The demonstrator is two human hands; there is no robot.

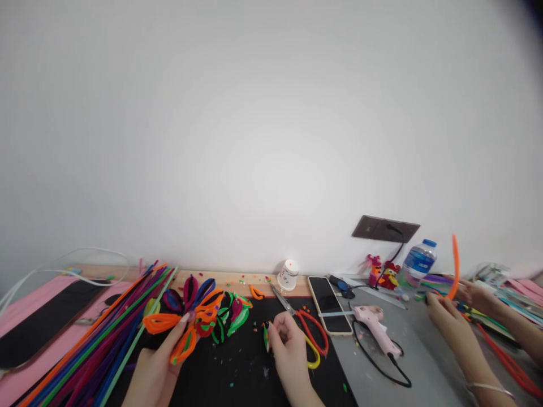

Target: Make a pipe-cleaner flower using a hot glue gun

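White wall: fills the upper part, with a dark socket plate low on the right.
Table: runs along the wall, a black mat laid at its middle.
Pipe-cleaner bundle: long, many-coloured stems, slanting across the left side.
Co-worker's hands: at far right, near an upright orange pipe cleaner.
Left hand: grip closed on the pipe-cleaner flower.
Pipe-cleaner flower: looped petals in orange, purple, blue and magenta, held above the black mat, just right of the bundle.
Right hand: grip pinched on a small green-and-black piece, partly hidden by the fingers.
Pink glue gun: lying right of the mat, beside a phone.
Scissors: red and yellow handles, just behind the right hand.
Paper cup: upside down near the wall.
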